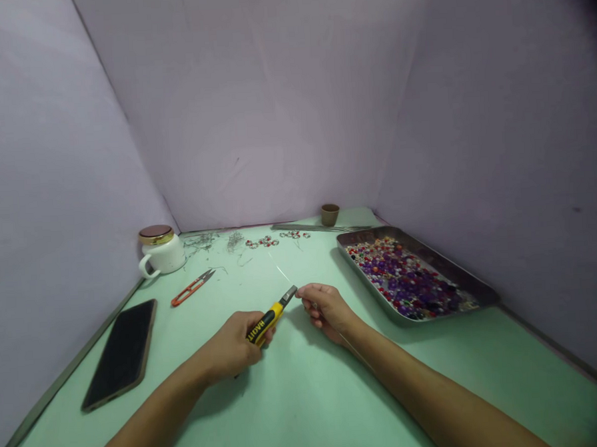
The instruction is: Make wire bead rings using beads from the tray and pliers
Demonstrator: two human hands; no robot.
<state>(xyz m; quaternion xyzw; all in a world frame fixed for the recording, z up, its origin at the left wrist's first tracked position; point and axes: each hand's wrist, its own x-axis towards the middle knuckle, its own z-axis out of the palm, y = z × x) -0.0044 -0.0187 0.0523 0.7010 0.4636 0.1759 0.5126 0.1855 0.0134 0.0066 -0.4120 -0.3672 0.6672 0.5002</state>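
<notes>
My left hand point(239, 343) is wrapped round yellow-and-black handled pliers point(266, 324), whose grey metal jaws point up and to the right. The jaw tips meet the fingertips of my right hand point(328, 309), which is closed in a pinch. A thin, shiny wire point(281, 271) runs up and left from that meeting point, and a fine strand also passes below my right wrist. Whether the jaws grip the wire is too small to tell. Beyond the hands lie several red-beaded wire pieces point(262, 242) on the pale green table point(298, 410).
To the right stands a metal tray point(445, 264) of purple, red and clear beads. Orange thread snips point(192, 288), a dark phone point(122, 353) and a lidded white mug point(167, 256) are at left. Wire scraps point(202, 242), long thin rods point(303, 227) and a small brown cup point(330, 215) lie along the back.
</notes>
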